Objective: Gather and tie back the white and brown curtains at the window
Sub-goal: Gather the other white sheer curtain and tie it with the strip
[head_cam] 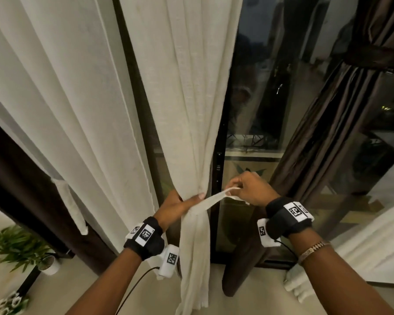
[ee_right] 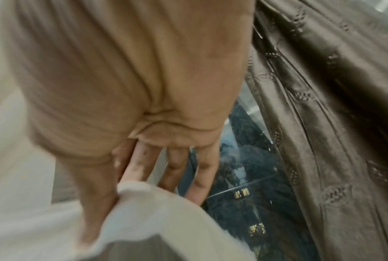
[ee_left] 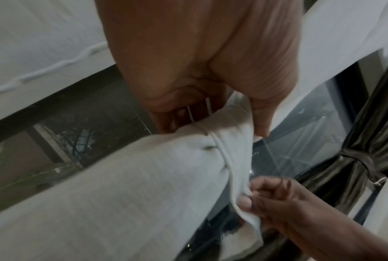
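- White curtain (head_cam: pixel 187 110) hangs at centre of the window (head_cam: pixel 259 87), gathered into a narrow bunch at hand height; below the bunch it falls loose to the floor.
- Left hand (head_cam: pixel 178 204): grip closed round the gathered bunch, thumb lying across its front, fingers behind the cloth.
- Tie (head_cam: pixel 214 198): white fabric strip, runs taut from the bunch under the left thumb out to the right.
- Right hand (head_cam: pixel 251 189): grip pinches the far end of the tie between thumb and fingertips, held just right of the bunch, in front of the glass.
- Left wrist view: left hand (ee_left: pixel 210 61) on the bunched cloth, tie (ee_left: pixel 237 167) leading down to the right hand (ee_left: pixel 277 199), which pinches its end.
- Right wrist view: blurred; right hand (ee_right: pixel 143 88) with the tie (ee_right: pixel 143 211) held by the thumb; other fingers extended.
- Brown curtain (head_cam: pixel 323 123) at right of the window, already cinched high up by a dark band (head_cam: pixel 371 56).
- Second white panel (head_cam: pixel 55 98) hangs loose at left, with its own strip dangling.
- Potted plant (head_cam: pixel 21 248) on the floor, lower left.
- Both wrists carry black straps with printed markers; bracelet on the right forearm.
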